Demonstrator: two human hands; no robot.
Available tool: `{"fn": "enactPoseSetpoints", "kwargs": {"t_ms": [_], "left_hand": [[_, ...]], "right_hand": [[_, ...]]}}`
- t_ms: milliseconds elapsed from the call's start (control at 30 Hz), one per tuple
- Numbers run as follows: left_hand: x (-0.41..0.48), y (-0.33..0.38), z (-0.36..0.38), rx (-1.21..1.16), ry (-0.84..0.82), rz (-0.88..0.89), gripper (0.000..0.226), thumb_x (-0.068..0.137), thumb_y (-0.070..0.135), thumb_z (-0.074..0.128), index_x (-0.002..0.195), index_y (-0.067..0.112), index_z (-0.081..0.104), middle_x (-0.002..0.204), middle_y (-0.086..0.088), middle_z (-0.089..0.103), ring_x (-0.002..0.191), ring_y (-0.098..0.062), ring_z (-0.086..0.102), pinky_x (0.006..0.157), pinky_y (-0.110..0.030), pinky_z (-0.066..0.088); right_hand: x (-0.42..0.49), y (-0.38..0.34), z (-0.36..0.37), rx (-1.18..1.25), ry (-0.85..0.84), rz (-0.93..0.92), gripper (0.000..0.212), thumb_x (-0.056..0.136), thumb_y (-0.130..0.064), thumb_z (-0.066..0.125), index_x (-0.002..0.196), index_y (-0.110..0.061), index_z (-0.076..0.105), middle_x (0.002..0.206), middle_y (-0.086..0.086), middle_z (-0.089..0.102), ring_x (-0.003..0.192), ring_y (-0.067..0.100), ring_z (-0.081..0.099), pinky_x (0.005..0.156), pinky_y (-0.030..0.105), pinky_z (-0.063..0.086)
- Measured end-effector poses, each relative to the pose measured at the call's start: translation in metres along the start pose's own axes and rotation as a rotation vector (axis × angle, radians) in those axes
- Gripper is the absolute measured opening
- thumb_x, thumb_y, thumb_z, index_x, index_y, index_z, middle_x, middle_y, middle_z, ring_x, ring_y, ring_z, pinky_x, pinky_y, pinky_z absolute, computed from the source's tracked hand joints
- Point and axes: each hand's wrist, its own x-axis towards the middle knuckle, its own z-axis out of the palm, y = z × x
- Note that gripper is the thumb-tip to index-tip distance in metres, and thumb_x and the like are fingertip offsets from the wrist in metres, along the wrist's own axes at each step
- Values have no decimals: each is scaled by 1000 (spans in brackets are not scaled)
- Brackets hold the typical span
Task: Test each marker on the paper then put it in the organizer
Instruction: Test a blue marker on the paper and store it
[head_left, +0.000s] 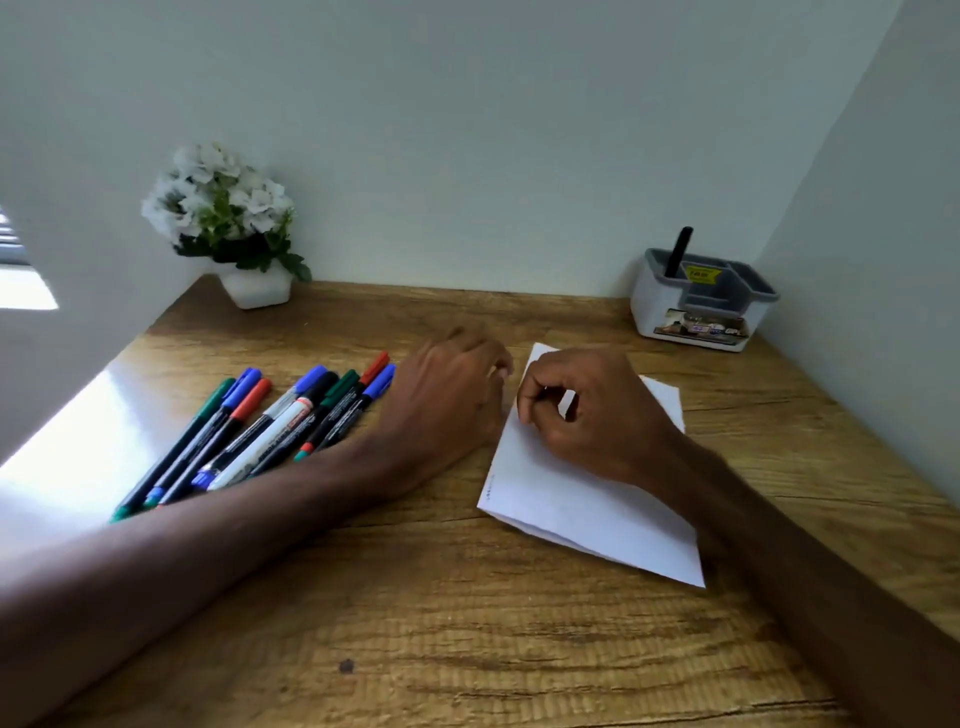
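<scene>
Several markers (291, 421) with green, blue, red and black caps lie in a loose fan on the left of the wooden desk (467, 597). A white folded paper (587, 493) lies at centre right. My left hand (447, 400) rests on the desk between the markers and the paper's left edge, knuckles up, its fingers bent out of sight. My right hand (587, 415) hovers over the paper's upper part with fingers and thumb curled into a ring; no marker shows in it. The grey-and-white organizer (704, 306) stands at the back right with one black marker (679, 252) upright inside.
A white pot of white flowers (244, 249) stands in the back left corner. Walls close the desk at the back and right. Bright sunlight falls on the desk's left edge. A small dark spot marks the wood near the front.
</scene>
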Motion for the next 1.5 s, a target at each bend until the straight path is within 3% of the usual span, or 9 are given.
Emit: {"fn": "enactPoseSetpoints", "kwargs": {"t_ms": [167, 367, 500, 733, 933, 1100, 1267, 1367, 1500], "left_hand": [[3, -14, -37, 338, -153, -176, 12, 89, 15, 64, 101, 16, 65, 101, -6, 69, 99, -31, 65, 71, -40, 52], [8, -27, -55, 348, -331, -282, 22, 89, 11, 71, 78, 20, 53, 79, 4, 53, 79, -20, 59, 52, -26, 35], [8, -37, -59, 276, -314, -292, 22, 84, 6, 73, 78, 17, 55, 91, -4, 64, 85, -26, 64, 67, -40, 56], [10, -46, -59, 200, -314, -313, 13, 80, 10, 78, 86, 13, 67, 96, -6, 66, 87, -28, 66, 70, -42, 57], [15, -37, -56, 3, -357, -362, 20, 76, 18, 84, 93, 16, 74, 81, 11, 64, 87, -16, 67, 72, -31, 54], [24, -21, -77, -488, -258, -494, 15, 88, 9, 74, 103, 7, 76, 77, -6, 78, 58, -8, 68, 53, -16, 52], [23, -1, -81, -1096, -231, -527, 32, 94, -2, 65, 125, 4, 66, 98, -22, 75, 80, -22, 75, 69, -26, 61], [18, 5, -75, -1115, -196, -438, 27, 94, -1, 68, 121, 4, 68, 100, -23, 75, 87, -25, 76, 76, -31, 62], [16, 1, -67, -925, -43, -294, 20, 90, 9, 78, 107, 1, 72, 89, -18, 78, 80, -24, 78, 70, -30, 63]], "right_hand": [[0, -9, 5, 36, -48, -35, 25, 76, -2, 58, 72, -20, 75, 74, -12, 72, 69, 6, 66, 61, 5, 42], [0, -11, 5, 39, -51, -40, 28, 77, 4, 60, 72, -19, 74, 74, -13, 72, 69, 8, 66, 62, 3, 39], [1, -10, 1, 35, -40, -46, 29, 77, 7, 61, 72, -18, 75, 75, -11, 72, 69, 9, 66, 63, 1, 39], [2, -8, 1, 51, -62, -55, 29, 78, 8, 61, 75, -17, 77, 75, -11, 73, 71, 8, 66, 63, 3, 40], [1, -6, -1, 99, -25, -57, 31, 76, 14, 60, 73, -12, 77, 74, -10, 73, 74, 9, 67, 61, 2, 40], [0, -6, -2, 276, 111, 125, 29, 89, 8, 59, 83, -14, 77, 76, -12, 74, 67, 9, 72, 51, 17, 54], [5, -19, -9, 748, 51, 421, 28, 103, -21, 56, 99, -1, 75, 85, 15, 78, 71, 34, 75, 54, 39, 61], [4, -24, -11, 781, -55, 406, 32, 100, -28, 58, 99, -1, 75, 84, 16, 77, 73, 31, 75, 58, 39, 62], [3, -13, -15, 600, -39, 323, 17, 100, -15, 62, 105, -7, 76, 77, 9, 74, 64, 18, 70, 56, 33, 61]]}}
